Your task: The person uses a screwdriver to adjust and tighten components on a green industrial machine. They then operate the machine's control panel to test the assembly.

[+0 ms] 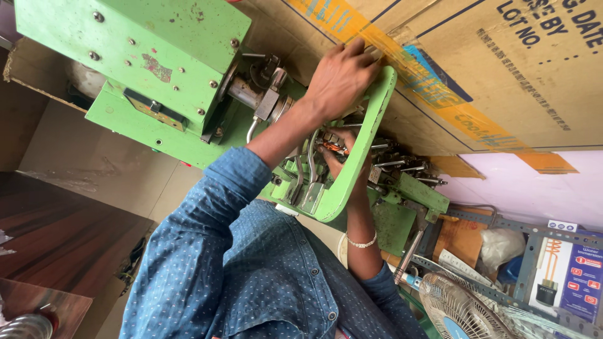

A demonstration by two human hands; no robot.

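1. My left hand (339, 78) is closed around the top of the green curved guard (367, 141) on the green machine (144, 69).
2. My right hand (342, 157) reaches behind that guard, fingers pinching a small orange-tipped metal part (333, 147) among the metal rods (402, 166).
3. A cardboard box (502, 69) stands just behind the machine; a fan (458, 311) sits at lower right.
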